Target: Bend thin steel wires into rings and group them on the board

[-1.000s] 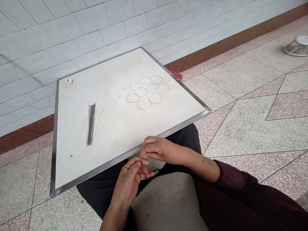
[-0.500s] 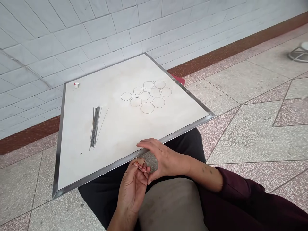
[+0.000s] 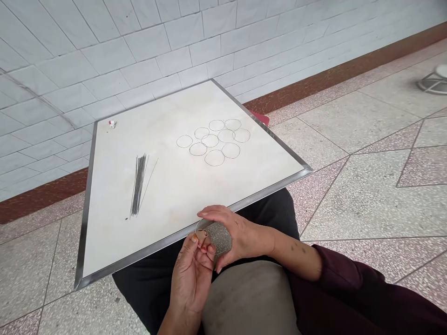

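Observation:
At the near edge of the table, a thin wire ring (image 3: 196, 227) is held between my two hands. My left hand (image 3: 192, 274) pinches its left side between thumb and fingertips, palm turned up. Curved round the other side is my right hand (image 3: 246, 235), fingers along the top and thumb below. Much of the ring is hidden behind the fingers. Several finished-looking wire rings (image 3: 210, 147) lie in an overlapping cluster on the tabletop. A bundle of straight wires (image 3: 138, 186) rests to the left, with a loose wire (image 3: 151, 179) beside it.
The white table (image 3: 167, 107) has a metal rim and stands against a tiled wall (image 3: 146, 60). A small white-and-red object (image 3: 112, 124) sits in its far left corner. Something red (image 3: 261, 118) shows beyond the right edge. A stool (image 3: 436, 80) stands far right.
My right hand has shifted very slightly down, and the left fingers have moved a little left along the ring. The things on the table have stayed put.

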A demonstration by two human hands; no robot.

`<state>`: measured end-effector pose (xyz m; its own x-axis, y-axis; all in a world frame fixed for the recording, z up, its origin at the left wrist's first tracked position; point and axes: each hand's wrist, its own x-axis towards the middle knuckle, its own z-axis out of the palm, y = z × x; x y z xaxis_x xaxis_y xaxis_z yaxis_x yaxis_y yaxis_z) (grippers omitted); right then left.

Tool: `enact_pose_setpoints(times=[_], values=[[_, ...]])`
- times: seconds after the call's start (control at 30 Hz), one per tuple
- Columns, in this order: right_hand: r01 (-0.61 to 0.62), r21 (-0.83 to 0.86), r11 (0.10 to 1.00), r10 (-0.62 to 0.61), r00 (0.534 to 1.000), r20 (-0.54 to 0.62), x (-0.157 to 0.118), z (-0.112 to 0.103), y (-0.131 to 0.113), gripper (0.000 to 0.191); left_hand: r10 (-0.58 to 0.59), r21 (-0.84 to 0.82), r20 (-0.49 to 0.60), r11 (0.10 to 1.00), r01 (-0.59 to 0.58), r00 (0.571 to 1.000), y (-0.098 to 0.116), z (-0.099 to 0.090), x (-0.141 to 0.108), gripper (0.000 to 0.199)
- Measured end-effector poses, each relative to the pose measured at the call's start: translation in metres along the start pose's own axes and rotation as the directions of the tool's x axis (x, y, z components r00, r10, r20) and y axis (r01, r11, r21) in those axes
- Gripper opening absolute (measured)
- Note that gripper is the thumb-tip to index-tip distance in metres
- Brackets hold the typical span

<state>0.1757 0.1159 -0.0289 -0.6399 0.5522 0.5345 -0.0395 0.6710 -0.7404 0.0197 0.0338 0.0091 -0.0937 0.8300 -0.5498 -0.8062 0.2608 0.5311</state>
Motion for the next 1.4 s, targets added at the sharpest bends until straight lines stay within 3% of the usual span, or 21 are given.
enact_pose_setpoints(times=[0.17,0.37,0.8,0.97,1.1,1.3,1.4], values=[[-0.015,0.005,1.0,0.015,1.0,0.005,0.0013,-0.0031,-0.0025,0.102,0.01,0.016,0.071,1.0,-0.011,0.997,-0.0009,-0.0017,-0.0013,0.013],[-0.017,-0.012,1.0,0.017,1.0,0.022,0.0024,-0.0048,-0.0051,0.11,0.025,0.03,0.075,0.999,-0.028,0.997,-0.0012,0.0,-0.001,0.015],[-0.05,-0.005,0.999,0.051,0.996,0.068,0.0015,-0.0071,-0.0051,0.113,0.033,0.054,0.054,0.998,-0.036,0.998,-0.0043,-0.0068,0.001,0.014],[-0.095,0.063,0.994,0.091,0.994,0.066,-0.0013,-0.0038,0.0,0.126,0.023,0.053,0.021,0.998,-0.024,1.0,-0.0028,-0.0048,-0.0003,0.014],[-0.096,0.119,0.988,0.095,0.995,0.019,-0.0027,-0.001,0.0026,0.126,0.042,0.041,-0.019,0.998,-0.041,0.999,-0.0022,-0.0005,-0.0018,0.014],[-0.098,0.093,0.991,0.099,0.995,-0.001,-0.0025,-0.0014,-0.0029,0.133,0.097,0.099,-0.019,0.991,-0.095,0.995,-0.0025,0.0006,-0.003,0.015],[-0.127,0.075,0.989,0.127,0.992,0.006,-0.0005,-0.0024,-0.0063,0.127,0.141,0.144,-0.023,0.98,-0.136,0.99,-0.0027,-0.0021,-0.0031,0.013]])
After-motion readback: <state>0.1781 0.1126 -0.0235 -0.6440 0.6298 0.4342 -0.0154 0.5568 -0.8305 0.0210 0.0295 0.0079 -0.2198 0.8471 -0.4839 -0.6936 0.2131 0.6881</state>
